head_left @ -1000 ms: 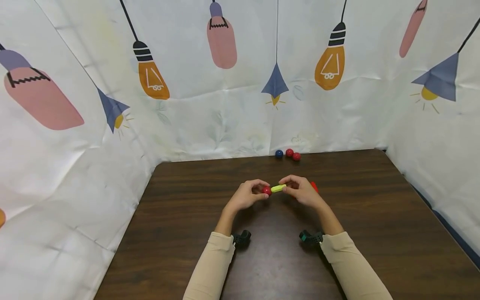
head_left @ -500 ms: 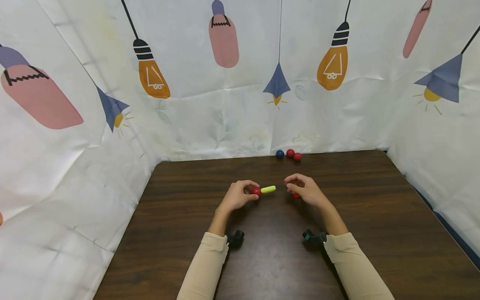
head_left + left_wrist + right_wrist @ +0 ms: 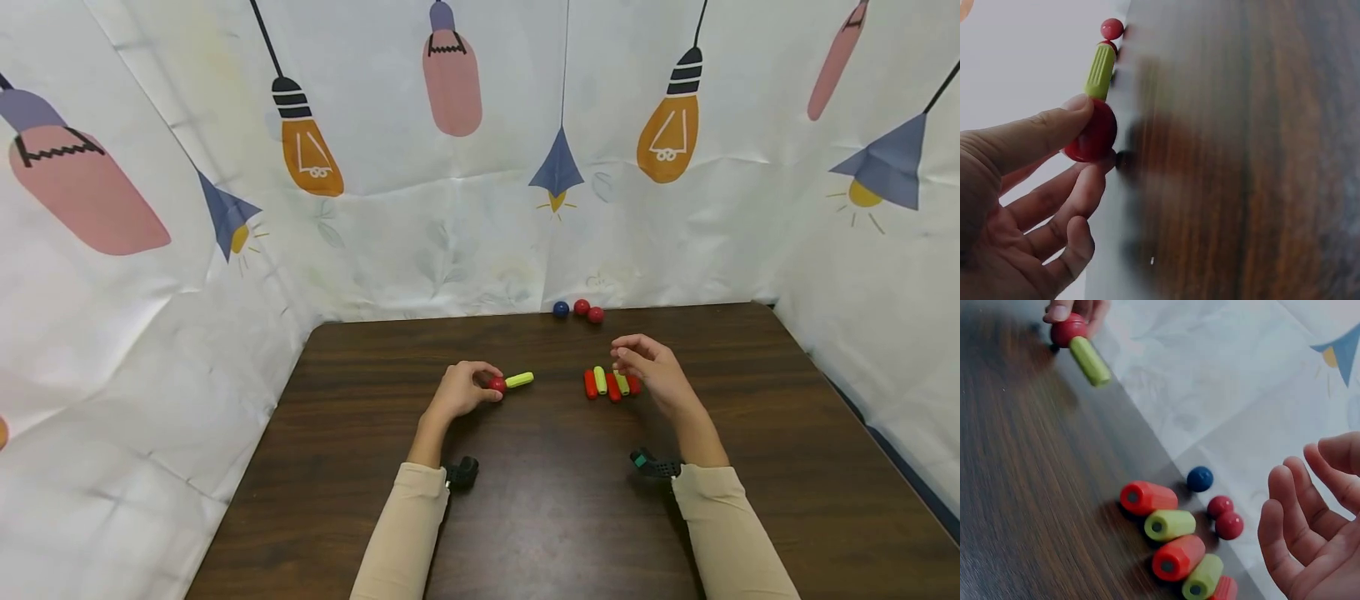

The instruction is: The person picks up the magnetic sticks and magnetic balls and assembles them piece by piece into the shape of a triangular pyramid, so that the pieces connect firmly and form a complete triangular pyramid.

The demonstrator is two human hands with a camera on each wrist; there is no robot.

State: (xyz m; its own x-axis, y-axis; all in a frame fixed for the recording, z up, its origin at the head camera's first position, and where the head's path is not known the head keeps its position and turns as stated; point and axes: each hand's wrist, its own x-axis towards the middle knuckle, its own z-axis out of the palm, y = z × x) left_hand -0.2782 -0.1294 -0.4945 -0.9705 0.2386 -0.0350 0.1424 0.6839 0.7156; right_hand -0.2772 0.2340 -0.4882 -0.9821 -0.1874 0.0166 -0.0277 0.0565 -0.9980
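Note:
My left hand (image 3: 459,390) pinches a red ball (image 3: 1092,134) between thumb and fingers. From that ball juts a yellow-green ribbed stick (image 3: 520,380), attached at one end and free of the table in the right wrist view. To the right, my right hand (image 3: 651,371) hovers by the right end of a row of short sticks, its fingers loosely bent around nothing. Red sticks (image 3: 1177,557) alternate with yellow-green sticks (image 3: 1170,525) in that row, and grey discs show in their ends. The fingers partly cover the rightmost sticks in the head view.
At the back edge of the brown table (image 3: 360,500) lie a blue ball (image 3: 561,309) and two red balls (image 3: 1229,525). A white curtain (image 3: 450,233) printed with lamps stands behind and along both sides.
My right hand has let go of the yellow-green stick and moved right, uncovering the stick row. My left hand has moved left, carrying the red ball with the stick attached.

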